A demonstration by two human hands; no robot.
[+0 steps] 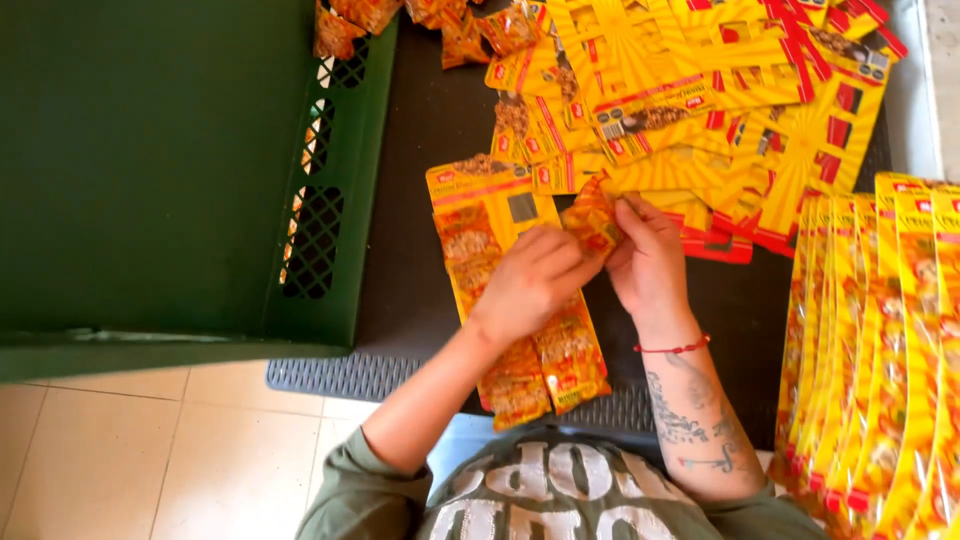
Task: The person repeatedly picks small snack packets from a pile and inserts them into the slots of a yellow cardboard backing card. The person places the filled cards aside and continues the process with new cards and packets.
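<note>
My left hand (530,280) and my right hand (648,262) meet over a dark work surface (410,200) and both pinch one small orange-yellow snack sachet (592,222) between the fingertips. Under my left hand lies a long yellow display card (487,215) with several sachets fixed along it, its lower end reaching toward my body. A red string bracelet is on my right wrist, and a tattoo runs down that forearm.
A big green plastic crate (170,170) with lattice walls fills the left. Flat yellow-and-red cards (720,110) are piled at the top right. Several filled card strips (880,350) overlap along the right. Loose sachets (450,30) lie at the top. Beige floor tiles (130,450) show lower left.
</note>
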